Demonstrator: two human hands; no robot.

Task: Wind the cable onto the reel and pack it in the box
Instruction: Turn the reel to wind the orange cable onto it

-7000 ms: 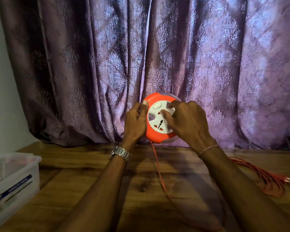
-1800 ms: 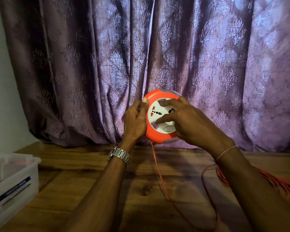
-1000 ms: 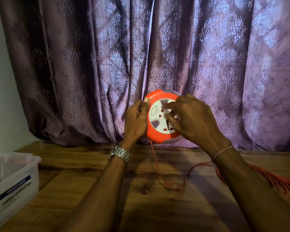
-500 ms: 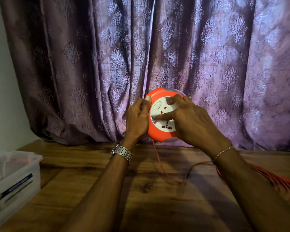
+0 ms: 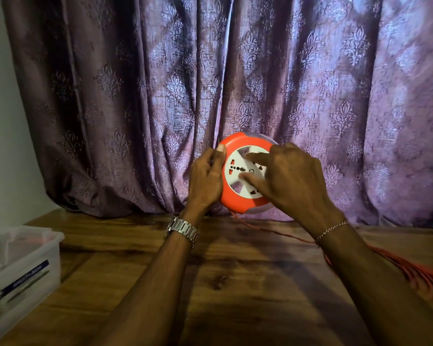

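Reel held upright on edge above the wooden table, white socket face turned toward the camera; left hand is closed around its left rim with the thumb over the front edge, right hand is spread across the face, fingertips pressed onto the white disc. Cable is seen leaving the reel's bottom edge and trailing rightward under the right forearm to a loose bundle at far right, so slack is judged to feed from the right-hand side. Box sits low at far left, nearer the left hand, well apart from the reel.
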